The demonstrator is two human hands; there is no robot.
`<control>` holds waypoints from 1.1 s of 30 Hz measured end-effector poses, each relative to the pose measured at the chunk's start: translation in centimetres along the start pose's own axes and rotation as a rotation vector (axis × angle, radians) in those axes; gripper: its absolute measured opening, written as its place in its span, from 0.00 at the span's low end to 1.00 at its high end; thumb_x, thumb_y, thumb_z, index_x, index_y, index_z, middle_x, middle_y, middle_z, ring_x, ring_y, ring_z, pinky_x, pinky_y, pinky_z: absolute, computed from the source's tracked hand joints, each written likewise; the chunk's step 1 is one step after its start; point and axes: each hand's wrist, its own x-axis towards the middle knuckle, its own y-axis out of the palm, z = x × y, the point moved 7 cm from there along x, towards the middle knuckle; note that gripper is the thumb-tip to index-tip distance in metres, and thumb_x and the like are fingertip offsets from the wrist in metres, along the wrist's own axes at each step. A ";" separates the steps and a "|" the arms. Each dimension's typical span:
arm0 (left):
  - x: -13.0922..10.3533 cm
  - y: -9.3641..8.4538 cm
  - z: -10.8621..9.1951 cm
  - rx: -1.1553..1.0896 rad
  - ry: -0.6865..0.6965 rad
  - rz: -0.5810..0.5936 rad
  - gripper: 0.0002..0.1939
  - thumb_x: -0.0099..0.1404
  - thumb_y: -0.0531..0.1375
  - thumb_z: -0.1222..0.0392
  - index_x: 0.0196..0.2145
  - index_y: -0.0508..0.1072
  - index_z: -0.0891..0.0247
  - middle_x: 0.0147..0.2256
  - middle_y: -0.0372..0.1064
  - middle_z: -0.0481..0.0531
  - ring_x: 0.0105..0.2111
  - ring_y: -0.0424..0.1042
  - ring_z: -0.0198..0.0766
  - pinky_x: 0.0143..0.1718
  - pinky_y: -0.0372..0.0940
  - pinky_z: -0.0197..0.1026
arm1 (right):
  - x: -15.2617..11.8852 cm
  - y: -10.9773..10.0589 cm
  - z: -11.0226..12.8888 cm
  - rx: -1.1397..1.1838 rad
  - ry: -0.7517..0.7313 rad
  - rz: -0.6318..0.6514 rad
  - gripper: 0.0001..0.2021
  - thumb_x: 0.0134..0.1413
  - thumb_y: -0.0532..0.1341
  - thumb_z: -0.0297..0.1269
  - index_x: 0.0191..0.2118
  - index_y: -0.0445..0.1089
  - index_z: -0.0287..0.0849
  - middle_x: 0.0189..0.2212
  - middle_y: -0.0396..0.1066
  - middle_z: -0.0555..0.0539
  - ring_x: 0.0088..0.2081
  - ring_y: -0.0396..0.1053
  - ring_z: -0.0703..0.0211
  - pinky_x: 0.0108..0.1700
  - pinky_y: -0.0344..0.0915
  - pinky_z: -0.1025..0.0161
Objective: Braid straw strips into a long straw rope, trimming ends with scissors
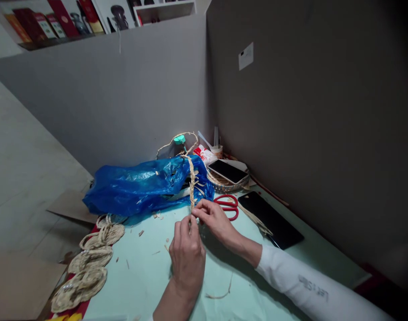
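A pale straw braid (192,183) runs down from the blue plastic bag toward me, and its near end is between my fingers. My left hand (188,249) is closed on the end of the braid, with its back toward me. Just to the right and slightly farther off, my right hand (215,218) pinches the braid between thumb and index finger. The strands inside my fingers are mostly hidden. Red-handled scissors (228,207) lie beyond my right hand, their blades out of sight. A thin looped strand (162,147) rises behind the bag.
The blue plastic bag (133,187) lies across the table's back. Several small woven straw sandals (90,261) line the left edge. On the right are a phone (228,171) on a round basket (227,186), a black tablet-like slab (274,220) and loose straw (255,219). Grey partitions (150,89) enclose the table.
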 end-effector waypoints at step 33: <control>-1.2 4.3 6.9 -1.183 -1.070 0.242 0.15 0.50 0.65 0.52 0.29 0.79 0.69 0.13 0.55 0.42 0.16 0.49 0.28 0.19 0.45 0.33 | -4.5 4.8 2.2 -1.061 -0.484 0.396 0.11 0.53 0.54 0.24 0.43 0.66 0.36 0.35 0.72 0.41 0.35 0.68 0.55 0.34 0.54 0.61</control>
